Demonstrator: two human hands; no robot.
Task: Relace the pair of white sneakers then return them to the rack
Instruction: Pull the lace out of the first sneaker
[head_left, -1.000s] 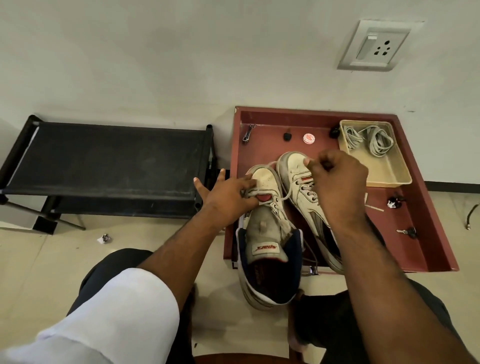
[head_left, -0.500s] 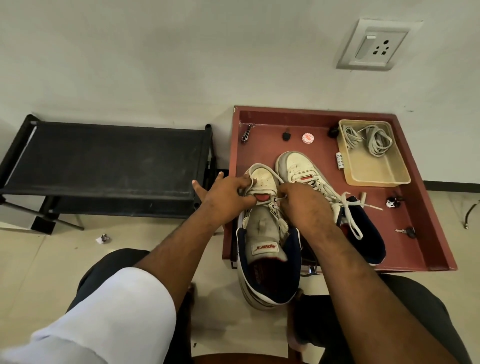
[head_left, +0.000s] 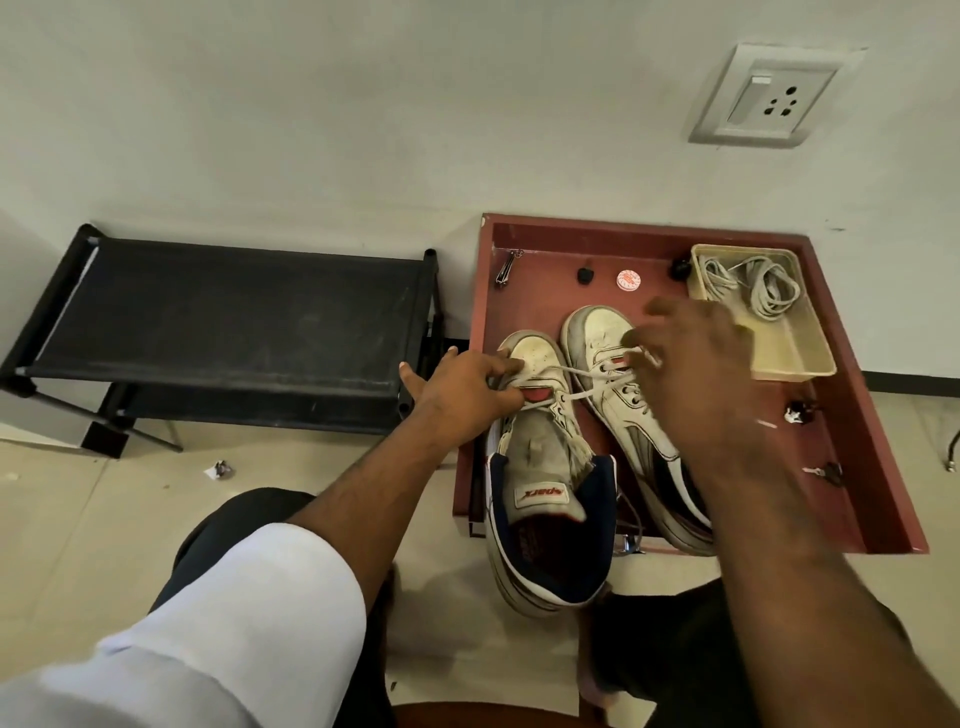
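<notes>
The right hand is smearing into motion blur and covering the middle of the right white leather sneaker, so only the toe and a bit of sole are peeking out. Its fingers are looking pinched on the white flat shoelace, though the blur is making the exact hold hard to read. The black fabric-topped shoe rack is sitting on the left against the wall, well apart from the shoes. Both sneakers are lying in the red-brown wooden tray, with the heel of the left white sneaker with the navy lining hanging over its near edge. The left hand is gripping that shoe near the toe, fingers curled over the lace stretching across to the other hand. The beige plastic bin is holding spare grey coiled laces.
</notes>
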